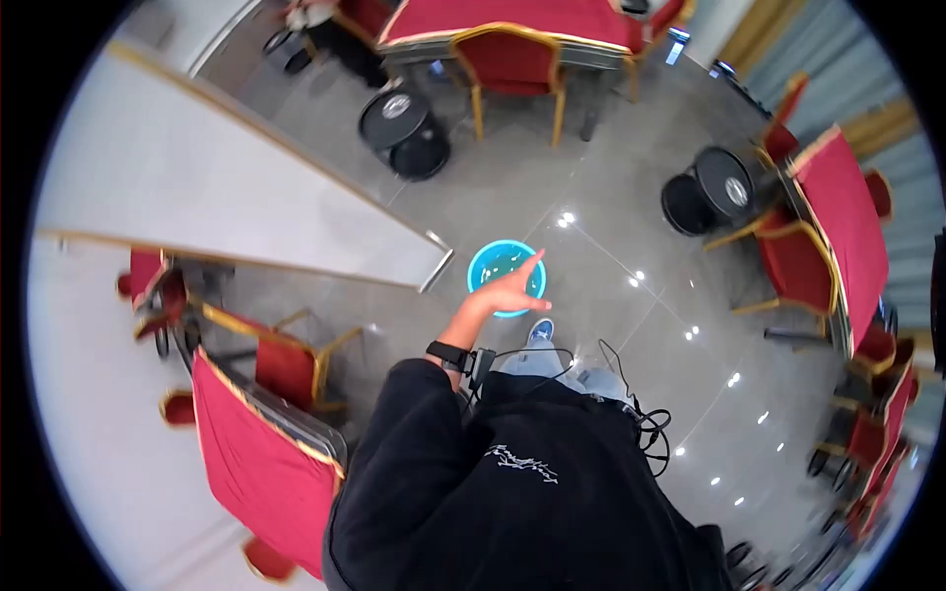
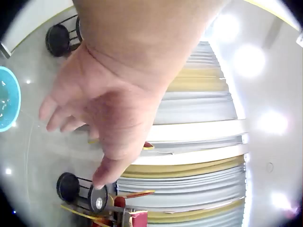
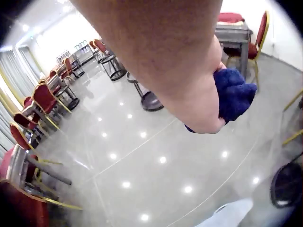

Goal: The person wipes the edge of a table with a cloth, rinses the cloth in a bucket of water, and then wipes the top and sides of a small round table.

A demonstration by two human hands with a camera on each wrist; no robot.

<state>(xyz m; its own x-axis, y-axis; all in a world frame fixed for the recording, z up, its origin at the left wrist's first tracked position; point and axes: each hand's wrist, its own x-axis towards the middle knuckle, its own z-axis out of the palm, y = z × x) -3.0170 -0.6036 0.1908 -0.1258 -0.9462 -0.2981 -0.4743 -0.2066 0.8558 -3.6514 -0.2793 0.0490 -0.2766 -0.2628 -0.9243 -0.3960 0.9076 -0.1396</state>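
Observation:
My left hand (image 1: 506, 292) is stretched forward in the head view, fingers extended and thumb spread, with nothing in it. It overlaps a light-blue basin (image 1: 472, 277) of water that stands on the floor. From the left wrist, the same hand (image 2: 111, 106) has its fingers apart, and the basin (image 2: 18, 97) shows at the left edge. My right hand (image 3: 201, 106) grips a bunched dark-blue cloth (image 3: 235, 96), which bulges out past the fingers. The head view does not show the right hand.
A white partition (image 1: 256, 187) ends close to the basin's left. Black two-tier round stands (image 1: 419, 148) and red chairs (image 1: 507, 61) are spread around red-covered tables (image 1: 847, 217). Black cables (image 1: 650, 424) hang at my waist. The tiled floor (image 1: 611, 295) is glossy.

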